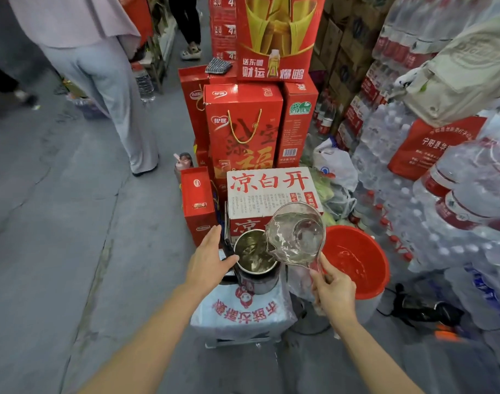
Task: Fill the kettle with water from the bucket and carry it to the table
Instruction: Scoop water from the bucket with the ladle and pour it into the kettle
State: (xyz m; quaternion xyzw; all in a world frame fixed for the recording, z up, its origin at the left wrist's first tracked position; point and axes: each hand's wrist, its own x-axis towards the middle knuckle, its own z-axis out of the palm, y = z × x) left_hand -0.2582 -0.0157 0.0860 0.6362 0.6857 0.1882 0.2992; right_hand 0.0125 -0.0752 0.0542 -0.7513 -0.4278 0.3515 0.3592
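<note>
The right hand [335, 291] is closed around the handle of a clear plastic water scoop [295, 234], which is tilted toward the kettle, its lip over the kettle's right rim, with water visible in its bowl. The steel kettle [255, 258] stands with its lid open and water inside, on a white printed plastic bag [243, 314] that covers what seems to be a small stool, though the support beneath is mostly hidden. The left hand [207, 261] is open, fingers extended, palm resting against the black lid and handle at the kettle's left side, not gripping anything. Just right of the kettle, on the floor, stands the red bucket [356, 257] with water showing in it. Behind the kettle sits a white carton with red characters [268, 191], and red gift boxes [243, 126] are stacked behind it. Shrink-wrapped packs of bottled water [442, 194] fill the right side.
</note>
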